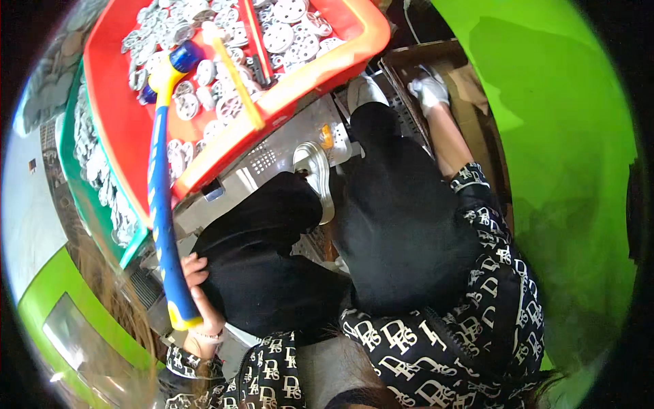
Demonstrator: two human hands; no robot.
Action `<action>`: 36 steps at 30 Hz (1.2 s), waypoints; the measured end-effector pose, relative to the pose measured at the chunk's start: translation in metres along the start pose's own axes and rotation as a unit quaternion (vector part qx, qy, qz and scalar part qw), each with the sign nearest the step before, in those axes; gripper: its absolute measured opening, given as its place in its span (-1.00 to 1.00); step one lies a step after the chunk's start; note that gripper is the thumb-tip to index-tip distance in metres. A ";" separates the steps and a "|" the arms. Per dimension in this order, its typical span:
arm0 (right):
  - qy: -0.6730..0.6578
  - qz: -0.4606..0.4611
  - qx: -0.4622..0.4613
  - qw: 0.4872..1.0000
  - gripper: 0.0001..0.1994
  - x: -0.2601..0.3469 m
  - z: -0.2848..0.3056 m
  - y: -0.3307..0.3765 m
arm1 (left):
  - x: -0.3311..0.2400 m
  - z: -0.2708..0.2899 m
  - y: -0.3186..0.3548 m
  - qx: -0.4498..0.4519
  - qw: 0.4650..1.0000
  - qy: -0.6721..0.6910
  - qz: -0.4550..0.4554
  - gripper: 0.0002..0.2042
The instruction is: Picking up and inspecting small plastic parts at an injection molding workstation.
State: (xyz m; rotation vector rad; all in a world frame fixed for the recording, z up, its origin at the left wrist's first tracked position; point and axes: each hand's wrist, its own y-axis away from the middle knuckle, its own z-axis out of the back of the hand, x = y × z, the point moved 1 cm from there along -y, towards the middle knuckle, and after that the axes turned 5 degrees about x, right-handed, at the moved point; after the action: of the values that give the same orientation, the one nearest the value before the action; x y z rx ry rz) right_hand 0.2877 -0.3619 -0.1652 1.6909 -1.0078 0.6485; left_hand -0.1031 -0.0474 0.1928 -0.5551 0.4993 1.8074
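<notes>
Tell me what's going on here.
A person's right hand, apparently white-gloved, is inside a cardboard box; what it holds is unclear. The left hand is by the lower end of a blue-and-yellow mallet, its grip hard to judge. A red bin holds round grey parts.

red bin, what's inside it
Grey round parts, many with holes, fill much of the red bin; a red stick and a yellow stick show over them. Whatever lies beneath the top layer is hidden, and the hammer covers a strip on the left.
</notes>
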 end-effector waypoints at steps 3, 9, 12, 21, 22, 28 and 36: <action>-0.297 -0.133 0.155 0.933 -0.65 0.033 -0.036 0.045 | 0.009 -0.009 -0.002 -0.033 0.998 0.049 0.020 -0.75; -0.036 -0.013 0.413 0.910 -0.62 0.095 -0.143 0.193 | 0.039 -0.037 -0.027 -0.115 0.992 0.038 0.025 -0.81; -0.303 -0.268 0.511 0.758 -0.63 0.113 -0.210 0.217 | 0.044 -0.049 -0.041 -0.221 0.969 0.098 0.043 -0.86; 0.001 -0.285 0.571 0.770 -0.48 0.085 -0.272 0.306 | 0.005 -0.052 -0.039 -0.187 0.970 0.065 -0.140 -0.51; 0.005 -0.288 0.575 0.766 -0.48 0.082 -0.272 0.310 | 0.006 -0.049 -0.038 -0.201 0.963 0.062 -0.166 -0.51; 0.024 -0.325 0.569 0.755 -0.47 0.074 -0.276 0.323 | 0.017 -0.054 -0.028 -0.236 0.951 0.124 -0.155 -0.63; 0.036 -0.289 0.555 0.779 -0.43 0.079 -0.285 0.342 | 0.020 -0.058 -0.025 -0.300 0.912 0.207 -0.188 -0.62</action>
State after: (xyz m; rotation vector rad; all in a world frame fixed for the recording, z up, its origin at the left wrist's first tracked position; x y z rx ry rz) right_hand 0.0467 -0.1633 0.1612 2.7827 0.1333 0.9455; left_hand -0.0775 -0.0591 0.1326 -1.3817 0.0828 1.4465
